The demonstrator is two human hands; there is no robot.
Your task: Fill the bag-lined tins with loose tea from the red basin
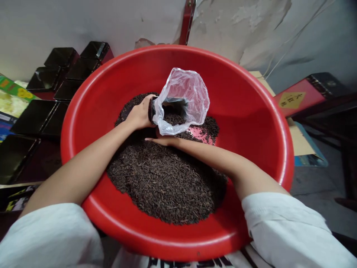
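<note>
A dark, box-shaped tea tin (151, 110) lies tilted in the tub, its mouth facing right and toward me. Out of the mouth spreads a clear plastic bag liner (195, 93), with dark tea leaves inside. My left hand (141, 112) is closed around the far left side of the tin. Low at the near side, just under the bag's rim, my right hand (164, 140) presses against the tin; one digit points left, and its other fingers are mostly hidden. Beneath both hands spreads a heap of loose dark tea leaves (167, 182).
The wide red plastic tub (251, 123) surrounds the heap. Several black-ended boxes (36, 115) crowd its left side. At right lies a red box (304, 95) with a yellow label, near some cardboard (302, 139). A peeling wall (237, 29) stands behind.
</note>
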